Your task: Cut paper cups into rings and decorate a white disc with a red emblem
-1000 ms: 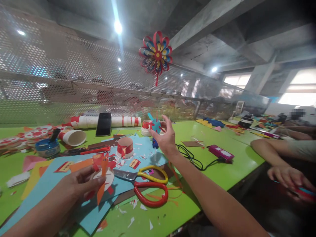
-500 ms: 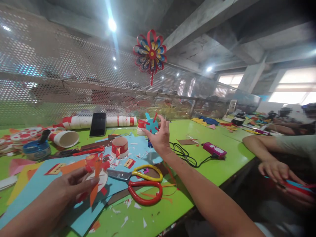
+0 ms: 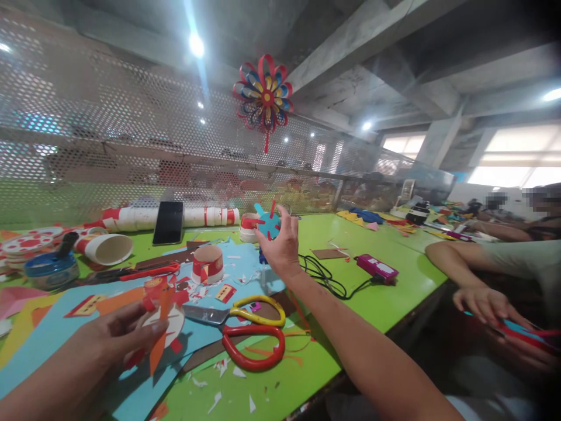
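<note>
My left hand (image 3: 118, 336) pinches a round white paper piece (image 3: 174, 327) with orange and red paper strips on it, low over light blue paper sheets (image 3: 48, 345). My right hand (image 3: 283, 242) reaches further back, its thumb and fingers around the edge of a turquoise paper disc (image 3: 269, 225) with red and turquoise strips sticking out. Scissors with one yellow and one red handle (image 3: 254, 348) lie between the hands. A cut red and white paper cup (image 3: 207, 264) stands behind the white piece. Behind the disc is another red and white cup piece (image 3: 248, 228).
A black phone (image 3: 168, 223) leans on a long row of stacked cups (image 3: 197, 216). At left are a blue jar (image 3: 51, 270) and a cup on its side (image 3: 109, 248). A purple device (image 3: 377, 269) with black cable lies right. Another person's hands (image 3: 491, 310) hold a red and blue piece.
The view has shifted slightly, with the table items sitting a little further left. Both hands keep their holds, and the turquoise disc stays in nearly the same place.
</note>
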`<state>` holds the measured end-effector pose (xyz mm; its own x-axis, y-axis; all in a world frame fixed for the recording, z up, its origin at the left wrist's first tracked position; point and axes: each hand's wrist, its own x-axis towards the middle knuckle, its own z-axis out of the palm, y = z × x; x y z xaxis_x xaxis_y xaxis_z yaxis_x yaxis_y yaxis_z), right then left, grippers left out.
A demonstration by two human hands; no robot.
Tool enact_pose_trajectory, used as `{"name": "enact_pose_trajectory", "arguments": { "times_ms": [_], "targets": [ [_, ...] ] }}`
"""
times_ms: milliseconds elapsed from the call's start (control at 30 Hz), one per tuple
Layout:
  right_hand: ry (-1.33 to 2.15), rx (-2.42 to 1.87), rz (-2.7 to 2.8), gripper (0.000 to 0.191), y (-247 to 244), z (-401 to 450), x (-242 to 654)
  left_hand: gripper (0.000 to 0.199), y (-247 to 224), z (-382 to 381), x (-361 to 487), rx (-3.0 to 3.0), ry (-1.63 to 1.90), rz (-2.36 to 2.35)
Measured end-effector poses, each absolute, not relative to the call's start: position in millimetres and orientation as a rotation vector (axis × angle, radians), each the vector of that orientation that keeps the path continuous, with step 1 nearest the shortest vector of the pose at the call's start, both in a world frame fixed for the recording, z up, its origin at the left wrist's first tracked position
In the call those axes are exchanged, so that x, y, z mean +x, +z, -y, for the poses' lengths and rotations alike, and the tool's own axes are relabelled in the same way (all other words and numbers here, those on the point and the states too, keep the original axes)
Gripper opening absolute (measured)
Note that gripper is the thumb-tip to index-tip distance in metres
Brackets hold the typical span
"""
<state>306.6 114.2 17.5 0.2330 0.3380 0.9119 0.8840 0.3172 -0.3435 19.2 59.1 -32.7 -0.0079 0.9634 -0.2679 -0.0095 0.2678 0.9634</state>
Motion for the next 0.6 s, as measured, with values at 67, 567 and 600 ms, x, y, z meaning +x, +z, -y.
{"name": "enact_pose_trajectory", "arguments": {
  "times_ms": [67,567,600],
  "targets": [
    [-0.562,-1.262,1.336,0.068,17.8,-114.4,306.7,0.100,-34.3,-60.5,18.9,0.962,1.020,-1.324],
    [-0.509,-1.344,1.281,0.072,19.7,-115.0,310.7,0.080,-13.9,-53.6,17.8,0.989,0.929,-1.345],
    [-0.507,-1.343,1.279,0.072,19.3,-115.5,310.8,0.083,-12.2,-52.8,19.2,0.971,0.921,-1.347]
  ]
}}
